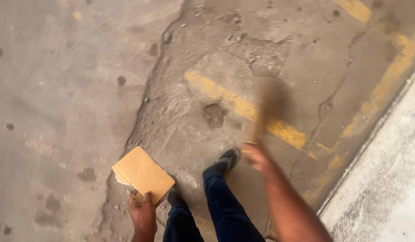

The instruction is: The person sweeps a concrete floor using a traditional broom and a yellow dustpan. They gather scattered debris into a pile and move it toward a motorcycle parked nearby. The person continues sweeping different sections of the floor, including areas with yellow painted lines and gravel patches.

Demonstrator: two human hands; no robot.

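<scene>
- Head view: left hand [143, 214] at near left, low by the left leg, clenched on the near edge of a flat cardboard piece [142, 174]; thumb on top, fingers hidden beneath.
- Cardboard piece tilted, far corner angled down toward the cracked concrete floor [82, 89], pale debris at its left edge; held low and slanted like a scoop, likely to catch sweepings.
- Left wrist bent up, forearm mostly out of frame.
- Right hand [256, 157] at centre right, heavily motion-blurred, wrapped around a blurred stick-like handle [265, 112] running far from the fist; looks like a broom but head not clear. Grip seems closed on the handle, finger detail lost in blur.
- Right forearm extends from near right diagonally toward the middle, elbow out of frame.
- Dark shoe [223, 162] and blue trousers [225, 210] between the hands.
- Worn yellow line [243, 107] crosses the floor beyond the shoe; paler slab [386, 179] at right.
</scene>
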